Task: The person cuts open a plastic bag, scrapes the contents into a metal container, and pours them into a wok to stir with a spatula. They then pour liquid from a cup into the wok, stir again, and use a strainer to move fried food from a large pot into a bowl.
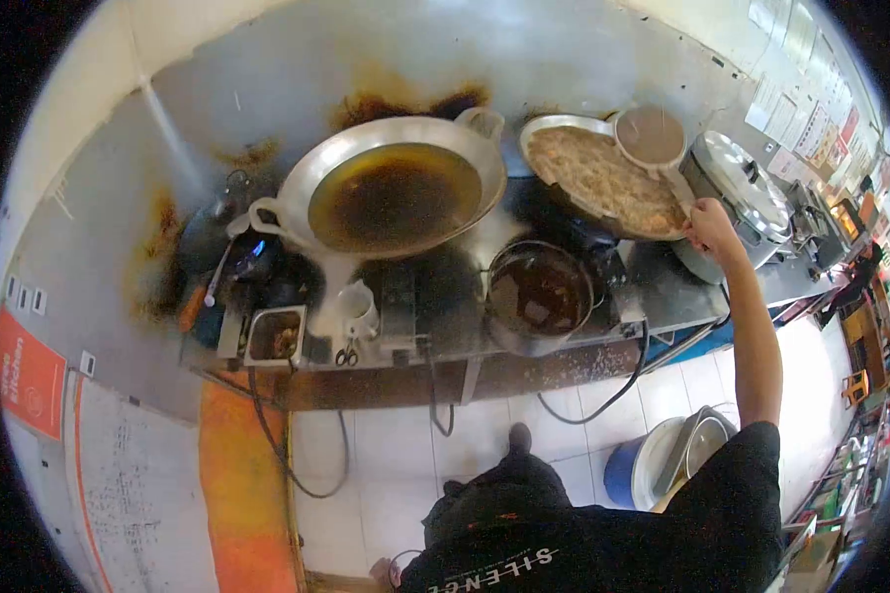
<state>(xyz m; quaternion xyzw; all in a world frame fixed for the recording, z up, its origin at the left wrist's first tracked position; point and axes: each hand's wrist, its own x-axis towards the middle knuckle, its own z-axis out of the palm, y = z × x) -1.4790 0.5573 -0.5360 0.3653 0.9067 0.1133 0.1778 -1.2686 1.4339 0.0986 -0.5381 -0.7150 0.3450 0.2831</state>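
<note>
My right hand [712, 231] is stretched out over the right side of the stove, its fingers wrapped round the handle of a round mesh strainer [651, 136]. The strainer's head rests at or just above the far rim of a large wok. Pale, bubbling food in oil [593, 173] fills that wok. My left hand [382, 570] hangs low by my side at the bottom edge, a band round its wrist; its fingers are too small and partly hidden to make out.
A wide two-handled wok of dark oil [396, 198] sits left of centre. In front stands a pot of dark liquid [539, 296]. A lidded steel pot [742, 183] is at right. Scissors [346, 354], a white jug [357, 308] and a blue bucket [625, 474] are nearby.
</note>
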